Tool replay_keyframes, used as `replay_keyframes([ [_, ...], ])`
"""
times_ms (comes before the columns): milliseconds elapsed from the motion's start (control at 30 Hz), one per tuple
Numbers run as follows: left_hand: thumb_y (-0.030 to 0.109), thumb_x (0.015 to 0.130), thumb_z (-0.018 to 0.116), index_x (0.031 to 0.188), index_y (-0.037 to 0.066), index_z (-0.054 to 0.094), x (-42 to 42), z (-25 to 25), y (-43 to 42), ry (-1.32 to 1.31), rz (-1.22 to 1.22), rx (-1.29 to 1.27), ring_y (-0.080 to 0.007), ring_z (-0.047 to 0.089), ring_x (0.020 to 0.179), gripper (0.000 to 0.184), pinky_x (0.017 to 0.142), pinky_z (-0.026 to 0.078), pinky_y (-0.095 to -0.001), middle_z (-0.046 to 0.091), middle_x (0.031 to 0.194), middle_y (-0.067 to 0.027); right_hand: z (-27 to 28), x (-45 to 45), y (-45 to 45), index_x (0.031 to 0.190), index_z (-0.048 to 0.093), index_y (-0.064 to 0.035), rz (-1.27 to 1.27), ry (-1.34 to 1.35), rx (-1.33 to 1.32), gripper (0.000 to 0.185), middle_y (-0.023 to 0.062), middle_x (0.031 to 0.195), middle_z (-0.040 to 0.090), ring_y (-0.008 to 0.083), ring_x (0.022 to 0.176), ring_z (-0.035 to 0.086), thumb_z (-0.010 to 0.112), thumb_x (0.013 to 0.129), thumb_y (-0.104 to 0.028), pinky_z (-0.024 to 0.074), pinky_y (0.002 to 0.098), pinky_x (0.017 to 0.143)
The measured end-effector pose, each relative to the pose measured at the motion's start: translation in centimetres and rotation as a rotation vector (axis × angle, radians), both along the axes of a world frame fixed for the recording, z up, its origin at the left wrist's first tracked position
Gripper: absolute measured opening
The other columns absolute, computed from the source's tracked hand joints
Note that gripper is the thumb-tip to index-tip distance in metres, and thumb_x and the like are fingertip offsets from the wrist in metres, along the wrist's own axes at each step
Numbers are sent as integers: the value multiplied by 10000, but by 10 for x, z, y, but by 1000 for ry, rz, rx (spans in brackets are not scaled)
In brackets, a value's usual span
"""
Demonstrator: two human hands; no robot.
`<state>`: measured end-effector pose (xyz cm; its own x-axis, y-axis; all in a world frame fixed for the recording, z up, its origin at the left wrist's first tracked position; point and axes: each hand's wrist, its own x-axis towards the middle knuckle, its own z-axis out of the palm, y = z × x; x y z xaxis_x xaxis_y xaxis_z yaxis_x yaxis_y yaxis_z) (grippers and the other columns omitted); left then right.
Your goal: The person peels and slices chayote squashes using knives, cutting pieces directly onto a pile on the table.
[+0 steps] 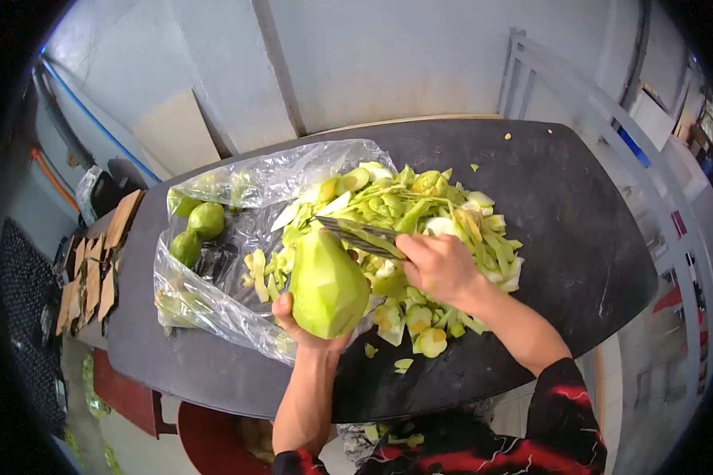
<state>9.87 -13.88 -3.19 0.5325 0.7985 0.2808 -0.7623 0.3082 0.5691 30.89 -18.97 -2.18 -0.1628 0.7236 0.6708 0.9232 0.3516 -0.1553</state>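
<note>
A large peeled pale-green fruit (329, 289), broad at the bottom and faceted by cuts, rests upright in my left hand (313, 328). The thumb presses its left side and the fingers pass behind it. My right hand (440, 265) is closed around the handle of a dark-bladed knife (360, 236), with a green strip along the blade. The blade points left, by the top of the fruit; whether it touches cannot be made out. Behind both hands lies a wide heap of green and pale peelings (404, 207), partly on a clear plastic bag (245, 336).
Whole green fruits (207, 221) sit in the bag at the left of the dark table (586, 237). Scraps (404, 365) lie near the front edge. A red tub (206, 439) stands below; a grey metal railing (594, 91) runs along the right. Cardboard pieces (92, 285) are stacked left.
</note>
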Motion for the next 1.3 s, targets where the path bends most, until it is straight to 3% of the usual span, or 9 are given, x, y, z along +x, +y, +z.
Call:
replay_keyframes([
  [133,687,846,472,1411,97,479,1,-2,5,18,235,-333,-354,552,1192,817,1015,443,-547,540,1342,-212,20,-19,-16,917,613,-39,56,-69,151,152,16,632,561,178,518,619,637,767,-54,506,319,450],
  [267,589,869,445,1402,27,484,-6,-7,14,0,126,-283,-368,570,1189,776,1030,450,-485,566,1335,-245,26,-31,-26,929,631,-28,146,-288,309,170,-18,636,464,112,543,540,614,771,-88,446,240,460],
  [400,590,854,501,1418,24,448,-1,-2,5,-177,-31,-310,-342,594,1140,801,982,492,-448,541,1347,-226,24,-42,-26,900,651,-5,194,-269,346,166,-6,593,424,131,491,504,658,735,-14,408,254,424],
  [700,584,847,527,1394,35,486,0,-6,0,3,208,-302,-331,576,1181,777,1026,456,-462,579,1314,-195,16,-35,-18,911,624,-38,125,-226,254,141,-22,630,474,113,535,553,621,778,-85,463,256,467],
  [900,571,848,530,1387,40,497,-4,-2,8,-10,185,-269,-306,574,1193,758,1019,455,-422,595,1307,-165,11,-22,-13,899,627,-40,115,-170,165,104,-2,611,527,144,529,609,613,800,-72,498,291,463],
  [1000,653,821,529,1399,117,498,-13,-9,14,-8,81,-217,-344,547,1216,788,1004,438,-601,578,1315,-150,0,-11,-2,940,645,2,80,-96,67,288,47,649,559,211,551,621,664,653,-20,494,332,456],
  [1100,669,814,529,1414,125,478,-14,-6,10,-36,27,-138,-361,555,1212,812,1000,443,-624,572,1322,-162,6,-7,-8,941,645,0,68,-101,100,288,40,659,562,203,549,617,665,654,-21,494,326,456],
  [1133,670,817,523,1412,123,479,-11,-6,7,25,117,-159,-372,574,1191,810,958,490,-610,572,1321,-172,15,-13,-12,871,610,-62,75,-102,148,68,26,602,562,173,504,628,615,806,-79,510,333,425],
  [1300,661,801,551,1415,113,474,-9,-12,7,49,203,-154,-358,594,1170,826,808,560,-601,583,1303,-171,27,-32,-26,886,610,-58,183,-159,202,95,32,603,547,163,491,597,639,805,-99,497,300,426],
])
